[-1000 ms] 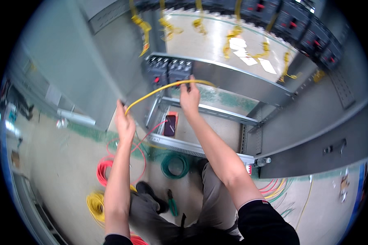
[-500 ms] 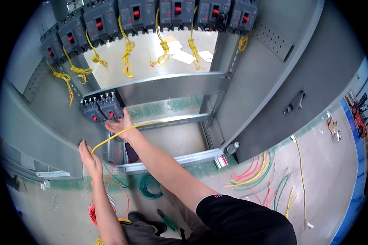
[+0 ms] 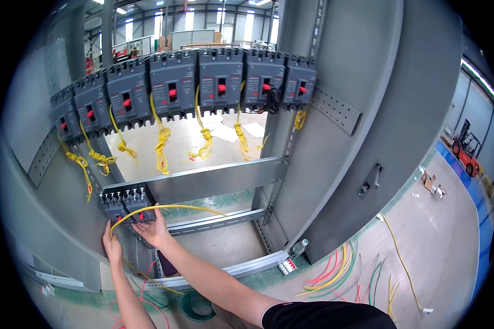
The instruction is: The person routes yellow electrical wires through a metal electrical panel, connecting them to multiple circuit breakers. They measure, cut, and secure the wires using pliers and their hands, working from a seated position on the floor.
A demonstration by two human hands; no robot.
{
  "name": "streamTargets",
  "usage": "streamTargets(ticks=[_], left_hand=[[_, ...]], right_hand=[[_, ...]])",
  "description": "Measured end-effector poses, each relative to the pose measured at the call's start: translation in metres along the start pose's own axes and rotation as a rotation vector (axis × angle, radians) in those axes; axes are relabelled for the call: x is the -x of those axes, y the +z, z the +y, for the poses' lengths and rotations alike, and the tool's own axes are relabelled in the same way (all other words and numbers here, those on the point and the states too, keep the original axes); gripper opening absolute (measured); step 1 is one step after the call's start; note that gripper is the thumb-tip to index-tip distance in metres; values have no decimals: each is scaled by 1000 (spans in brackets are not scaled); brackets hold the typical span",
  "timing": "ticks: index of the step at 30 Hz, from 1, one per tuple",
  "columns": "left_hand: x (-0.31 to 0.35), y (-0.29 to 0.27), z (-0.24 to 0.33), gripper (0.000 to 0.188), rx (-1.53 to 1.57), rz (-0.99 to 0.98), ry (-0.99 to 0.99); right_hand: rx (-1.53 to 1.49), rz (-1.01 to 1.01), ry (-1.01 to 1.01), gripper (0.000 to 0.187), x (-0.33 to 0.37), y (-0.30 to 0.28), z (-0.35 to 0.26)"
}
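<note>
My left grip is clamping the yellow wire, likely light, springy, best held near its bend. My right grip's closure I cannot tell.

Printed markings on the upper row of breakers, too small to read

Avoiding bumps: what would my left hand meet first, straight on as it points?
Past the yellow cable it grips, your left hand would probably meet the left lower breaker; depth is unclear.
</note>
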State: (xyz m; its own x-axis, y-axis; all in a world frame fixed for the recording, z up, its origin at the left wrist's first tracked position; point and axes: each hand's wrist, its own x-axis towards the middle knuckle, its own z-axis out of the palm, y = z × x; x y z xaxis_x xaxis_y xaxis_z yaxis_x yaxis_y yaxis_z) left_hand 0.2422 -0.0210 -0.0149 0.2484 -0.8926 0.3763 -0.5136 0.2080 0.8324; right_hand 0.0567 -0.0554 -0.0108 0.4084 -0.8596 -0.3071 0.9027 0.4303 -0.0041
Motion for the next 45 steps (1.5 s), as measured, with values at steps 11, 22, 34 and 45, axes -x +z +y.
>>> streamTargets(ticks=[11, 22, 34, 45], left_hand=[[-18, 31, -8, 53, 151, 12, -25], [-22, 35, -6, 49, 148, 42, -10], [-49, 23, 39, 43, 189, 318, -129], [-58, 25, 35, 47, 100, 212, -85]], right_hand=[[69, -40, -9, 76, 17, 11, -10], [111, -80, 20, 74, 10, 10, -12], [158, -58, 2, 79, 16, 15, -2], [246, -95, -17, 73, 3, 1, -20]])
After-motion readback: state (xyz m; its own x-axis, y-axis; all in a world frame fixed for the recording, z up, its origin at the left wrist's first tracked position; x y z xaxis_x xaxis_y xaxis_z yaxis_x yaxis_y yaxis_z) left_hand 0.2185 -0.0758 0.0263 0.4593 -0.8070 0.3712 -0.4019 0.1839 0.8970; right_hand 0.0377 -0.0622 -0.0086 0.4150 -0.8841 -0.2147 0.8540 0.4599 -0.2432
